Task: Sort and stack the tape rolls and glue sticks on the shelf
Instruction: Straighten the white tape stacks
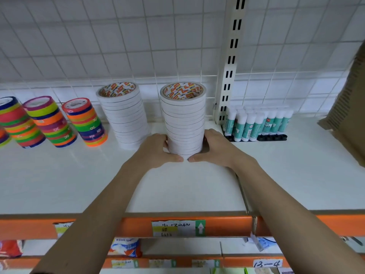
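On white shelf point(79, 178), near grid back wall: tall stack of white tape rolls point(183, 117), upright, clasped low down between left hand point(156, 151) and right hand point(215, 149), fingers curled round its base, thumbs nearly meeting in front. Just beside, left: second white stack point(124, 115), leaning, then coloured tape stacks point(85, 123); right, glue sticks point(254, 123) in black holders. Risk, judged: uneven squeeze or quick slide shearing loose rolls, toppling into leaning neighbour.

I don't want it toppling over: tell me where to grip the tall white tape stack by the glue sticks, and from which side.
Grip the white tape stack at its base, from the front, one hand per side, as the left hand and right hand do now. It is a tall column of loose thin rolls; a low two-sided hold probably keeps them aligned.
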{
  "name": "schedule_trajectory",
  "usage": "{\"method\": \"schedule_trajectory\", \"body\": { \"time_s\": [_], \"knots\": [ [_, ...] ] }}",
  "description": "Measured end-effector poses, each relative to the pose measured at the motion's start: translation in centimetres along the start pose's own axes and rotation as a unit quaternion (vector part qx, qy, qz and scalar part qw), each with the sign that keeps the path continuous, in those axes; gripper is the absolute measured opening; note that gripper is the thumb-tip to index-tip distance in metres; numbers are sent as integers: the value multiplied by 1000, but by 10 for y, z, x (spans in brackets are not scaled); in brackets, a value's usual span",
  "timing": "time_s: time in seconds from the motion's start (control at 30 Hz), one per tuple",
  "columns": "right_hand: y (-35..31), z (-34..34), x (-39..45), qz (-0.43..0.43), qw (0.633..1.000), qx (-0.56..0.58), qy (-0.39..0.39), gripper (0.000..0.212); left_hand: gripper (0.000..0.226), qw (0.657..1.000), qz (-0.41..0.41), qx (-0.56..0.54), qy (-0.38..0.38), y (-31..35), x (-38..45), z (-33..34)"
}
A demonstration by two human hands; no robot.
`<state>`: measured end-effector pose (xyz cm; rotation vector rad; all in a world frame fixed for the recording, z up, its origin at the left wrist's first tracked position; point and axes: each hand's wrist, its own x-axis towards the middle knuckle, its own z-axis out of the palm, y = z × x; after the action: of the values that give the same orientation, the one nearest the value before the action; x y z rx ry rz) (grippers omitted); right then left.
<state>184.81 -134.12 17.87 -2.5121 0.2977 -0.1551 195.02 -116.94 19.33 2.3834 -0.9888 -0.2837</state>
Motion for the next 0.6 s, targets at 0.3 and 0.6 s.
{"method": "schedule_trajectory", "body": {
  "time_s": [0.3, 0.6],
  "knots": [
    [5, 7, 0, 25, 999, 27, 27, 76, 48, 999, 5, -22, 45, -14, 5, 9],
    [9, 9, 2, 35, 998, 51, 17, 84, 55, 999, 7, -38, 19, -14, 3, 9]
  ]
}}
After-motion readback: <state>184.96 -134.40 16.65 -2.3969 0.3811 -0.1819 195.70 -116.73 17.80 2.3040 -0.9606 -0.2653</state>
